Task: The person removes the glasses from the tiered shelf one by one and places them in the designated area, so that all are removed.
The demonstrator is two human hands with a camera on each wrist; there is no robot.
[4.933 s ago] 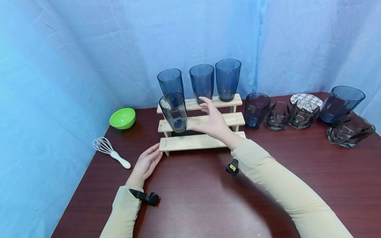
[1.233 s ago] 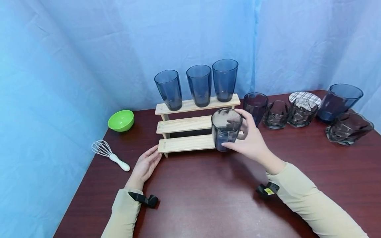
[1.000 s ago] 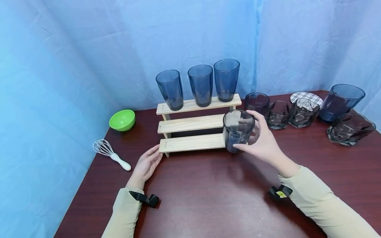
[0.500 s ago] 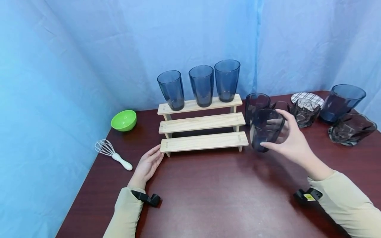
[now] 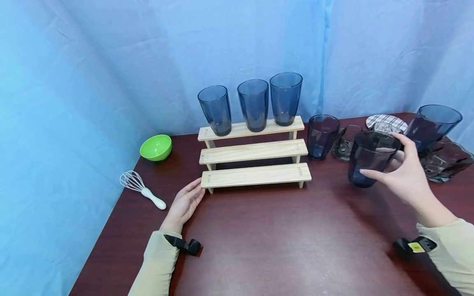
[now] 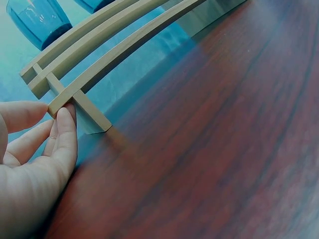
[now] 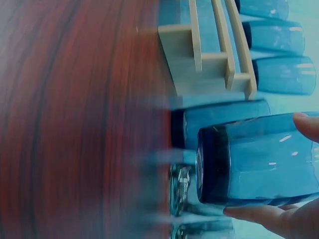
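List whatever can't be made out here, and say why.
Head: one short glass, mostly hidden behind the held glass and right hand.
Head: marks on the rack, too small to read.
Right wrist: upper end of held glass, cut off by right edge.
Left wrist: one tall glass, mostly cut off by top edge.

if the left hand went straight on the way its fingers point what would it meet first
The left hand would likely meet the wooden rack's lowest step first: it is touching that step's left end.

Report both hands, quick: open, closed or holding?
Left hand: pinching the wooden stand at its front left corner.
Right hand: holding a blue glass above the table.
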